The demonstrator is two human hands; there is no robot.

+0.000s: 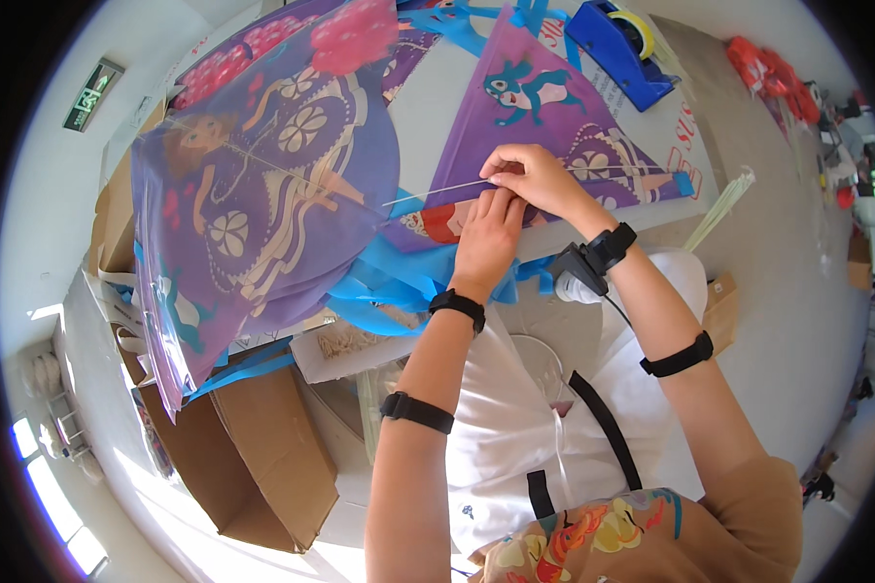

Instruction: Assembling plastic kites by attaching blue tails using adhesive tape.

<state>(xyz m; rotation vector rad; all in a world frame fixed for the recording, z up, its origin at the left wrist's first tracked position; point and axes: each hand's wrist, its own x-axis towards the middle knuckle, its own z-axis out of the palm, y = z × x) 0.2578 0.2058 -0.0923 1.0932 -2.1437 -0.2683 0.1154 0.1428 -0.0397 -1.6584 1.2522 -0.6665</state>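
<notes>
A purple kite [515, 126] printed with cartoon figures lies on the work surface before me. Along its near side runs a thin white rod [428, 194], whose right end meets a small blue patch [685, 183] at the kite's corner. My right hand [535, 180] is closed, thumb and forefinger pinching the rod. Just below, my left hand [488, 238] has its fingers bent and pressed together at the kite's near edge, where the fingertips are partly hidden. Blue streamers [389, 282] hang beside my left wrist. Several more printed kites [311, 155] are piled to the left.
A blue tape dispenser [617, 58] stands at the far right of the surface. Pale thin sticks [724, 209] lie bundled at the right. Below the near edge are a white box [311, 360] holding cord and an open cardboard box [272, 447]. Red bags [773, 78] lie farther right.
</notes>
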